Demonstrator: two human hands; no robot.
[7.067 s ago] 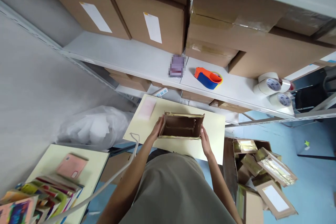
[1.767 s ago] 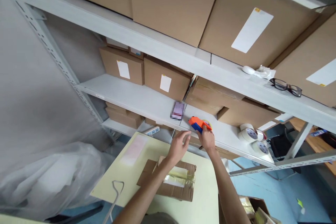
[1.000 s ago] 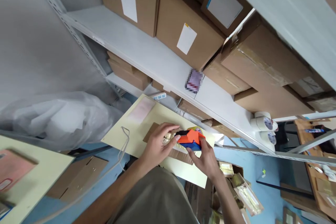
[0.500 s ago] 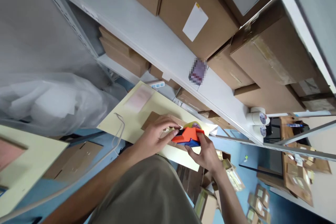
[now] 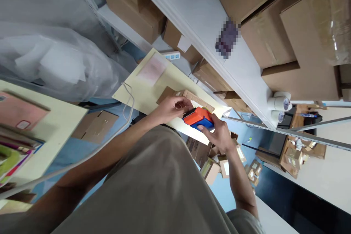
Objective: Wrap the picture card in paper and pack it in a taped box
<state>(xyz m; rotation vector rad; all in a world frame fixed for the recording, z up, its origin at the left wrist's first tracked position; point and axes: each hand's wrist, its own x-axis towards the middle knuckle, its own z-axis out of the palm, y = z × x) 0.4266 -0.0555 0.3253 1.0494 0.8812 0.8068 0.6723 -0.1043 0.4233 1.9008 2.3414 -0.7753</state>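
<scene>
While my right hand (image 5: 219, 134)'s wrapped around the orange-and-blue tape dispenser (image 5: 197, 117) up over the table (image 5: 142, 80), near the cardboard box (image 5: 197, 99), my left hand (image 5: 174, 108)'s fingers are curled by its front end, can't tell if they're pinching anything tbh.

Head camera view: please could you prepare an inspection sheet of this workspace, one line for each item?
Surface: pale yellow table.
Work items: orange and blue tape dispenser; cardboard box on the table, partly hidden.
Clutter: pale pink sheet on the table.
Grips: right grip closed on the tape dispenser; left grip at its front end, contact unclear.
Cables: white cable looping at the table's edge.
Surroundings: shelf with cartons and tape rolls; plastic bag.
</scene>
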